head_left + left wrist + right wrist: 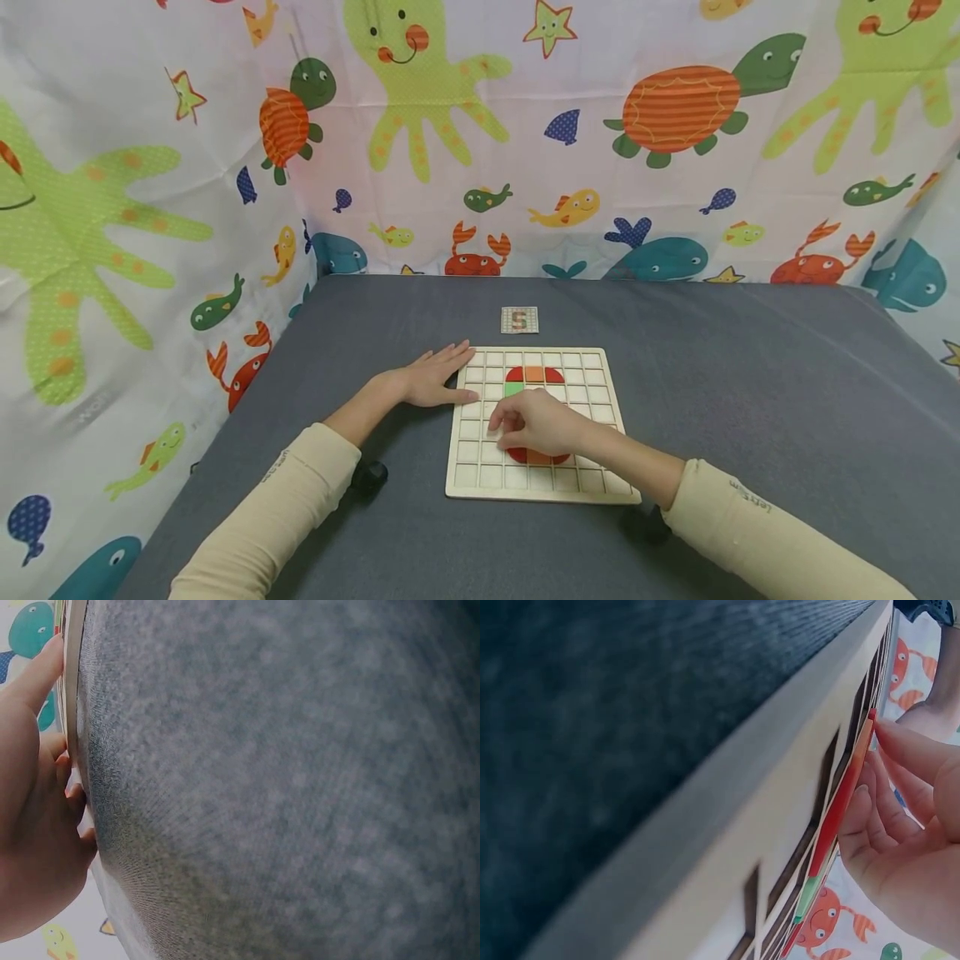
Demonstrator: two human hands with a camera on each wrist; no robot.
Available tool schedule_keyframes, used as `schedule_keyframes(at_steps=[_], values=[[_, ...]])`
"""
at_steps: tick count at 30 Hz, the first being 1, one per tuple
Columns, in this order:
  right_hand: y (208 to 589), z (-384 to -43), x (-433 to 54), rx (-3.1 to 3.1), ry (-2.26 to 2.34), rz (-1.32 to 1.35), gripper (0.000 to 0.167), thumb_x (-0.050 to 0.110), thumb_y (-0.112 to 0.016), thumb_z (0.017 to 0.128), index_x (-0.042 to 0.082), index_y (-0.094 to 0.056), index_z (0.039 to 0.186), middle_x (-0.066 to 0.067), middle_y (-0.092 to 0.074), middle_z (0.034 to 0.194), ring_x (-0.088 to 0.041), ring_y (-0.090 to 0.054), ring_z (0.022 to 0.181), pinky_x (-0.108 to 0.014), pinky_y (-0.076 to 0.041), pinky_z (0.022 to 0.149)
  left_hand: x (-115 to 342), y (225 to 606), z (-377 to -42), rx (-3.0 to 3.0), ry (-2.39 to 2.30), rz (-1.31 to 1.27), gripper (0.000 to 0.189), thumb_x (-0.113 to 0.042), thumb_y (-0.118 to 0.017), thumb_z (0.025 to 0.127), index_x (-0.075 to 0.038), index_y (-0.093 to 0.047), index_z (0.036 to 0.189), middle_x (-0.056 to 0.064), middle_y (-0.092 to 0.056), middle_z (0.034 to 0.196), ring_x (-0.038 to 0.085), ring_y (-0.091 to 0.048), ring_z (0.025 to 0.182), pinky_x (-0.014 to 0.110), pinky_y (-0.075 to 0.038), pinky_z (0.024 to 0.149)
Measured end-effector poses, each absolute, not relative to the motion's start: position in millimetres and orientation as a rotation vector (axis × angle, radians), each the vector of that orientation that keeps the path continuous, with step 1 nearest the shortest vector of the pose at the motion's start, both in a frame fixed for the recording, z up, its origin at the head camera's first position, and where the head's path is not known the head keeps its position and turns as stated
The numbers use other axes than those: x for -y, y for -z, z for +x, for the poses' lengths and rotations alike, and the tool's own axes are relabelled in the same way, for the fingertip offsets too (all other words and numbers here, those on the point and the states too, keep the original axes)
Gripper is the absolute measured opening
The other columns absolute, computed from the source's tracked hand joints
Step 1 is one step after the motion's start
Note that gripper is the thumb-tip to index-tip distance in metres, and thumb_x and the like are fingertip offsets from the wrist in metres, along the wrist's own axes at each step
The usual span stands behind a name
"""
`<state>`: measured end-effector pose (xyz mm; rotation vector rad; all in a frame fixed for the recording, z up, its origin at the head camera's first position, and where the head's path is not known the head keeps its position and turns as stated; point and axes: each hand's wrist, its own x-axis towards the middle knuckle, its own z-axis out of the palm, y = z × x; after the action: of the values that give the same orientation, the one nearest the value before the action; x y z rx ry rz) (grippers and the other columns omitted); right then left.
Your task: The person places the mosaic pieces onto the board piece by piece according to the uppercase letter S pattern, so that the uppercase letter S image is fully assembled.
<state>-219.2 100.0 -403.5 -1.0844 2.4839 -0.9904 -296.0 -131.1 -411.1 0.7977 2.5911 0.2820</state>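
Observation:
A square wooden grid board (480, 479) lies on the table. Red, orange and green tiles fill some cells; a red tile (555, 377), an orange tile (534, 373) and a green tile (513, 389) show beyond my right hand. My left hand (431, 379) rests at the board's left edge, fingers stretched out, thumb on the board. My right hand (542, 421) hovers low over the middle cells, fingers loosely bent, with a gap between thumb and forefinger. In the right wrist view its thumb (904, 742) comes right at a red tile's end. The middle tiles are hidden beneath this hand.
Beyond the board lies a small card (520, 320) with a coloured S-like figure on a grid. A grey cloth (750, 400) covers the table. Behind and to the left hangs a white curtain (450, 200) printed with sea animals.

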Motion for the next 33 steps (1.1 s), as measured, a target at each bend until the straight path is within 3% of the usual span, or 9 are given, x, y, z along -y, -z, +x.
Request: schedule_keyframes(at_steps=[15,23,28,33], values=[[404.1,-221.8,-109.1,-2.469,1.044,-0.976,0.007,0.014,-0.068,0.090,0.011,-0.071,0.095,0.009,-0.063,0.077,-0.007,-0.053,0.064,-0.024,-0.046,0.061,128.5,408.9,-296.2,-2.580,-0.313,0.822,0.086,-0.059,-0.046,0.093,-0.015,-0.005,0.155,0.004,0.001,0.159,0.023,0.001,0.144,0.047,-0.002,0.113],[399.9,-231.0,-119.6,-2.272,1.313,-0.711,0.025,0.023,-0.060,0.096,0.002,-0.067,0.107,-0.008,-0.067,0.086,-0.022,-0.063,0.076,-0.033,-0.053,0.067,129.5,410.3,-297.1,-2.580,-0.310,0.818,0.086,-0.059,-0.046,0.094,-0.014,-0.005,0.155,0.004,0.001,0.159,0.023,0.002,0.144,0.048,-0.002,0.113],[398.2,-241.3,-131.5,-1.899,1.671,-0.438,0.048,0.030,-0.046,0.103,-0.006,-0.045,0.136,-0.022,-0.058,0.117,-0.030,-0.061,0.102,-0.037,-0.050,0.089,129.6,410.9,-296.8,-2.580,-0.312,0.814,0.086,-0.059,-0.046,0.094,-0.013,-0.006,0.155,0.005,0.000,0.159,0.024,0.001,0.144,0.048,-0.003,0.113],[394.6,-251.6,-147.3,-1.589,1.980,-0.371,0.058,0.036,-0.028,0.106,0.002,-0.015,0.152,-0.024,-0.025,0.151,-0.037,-0.031,0.135,-0.043,-0.028,0.109,130.2,412.9,-297.2,-2.576,-0.310,0.809,0.087,-0.060,-0.046,0.093,-0.014,-0.005,0.155,0.004,0.000,0.159,0.021,0.001,0.144,0.047,-0.003,0.114]])
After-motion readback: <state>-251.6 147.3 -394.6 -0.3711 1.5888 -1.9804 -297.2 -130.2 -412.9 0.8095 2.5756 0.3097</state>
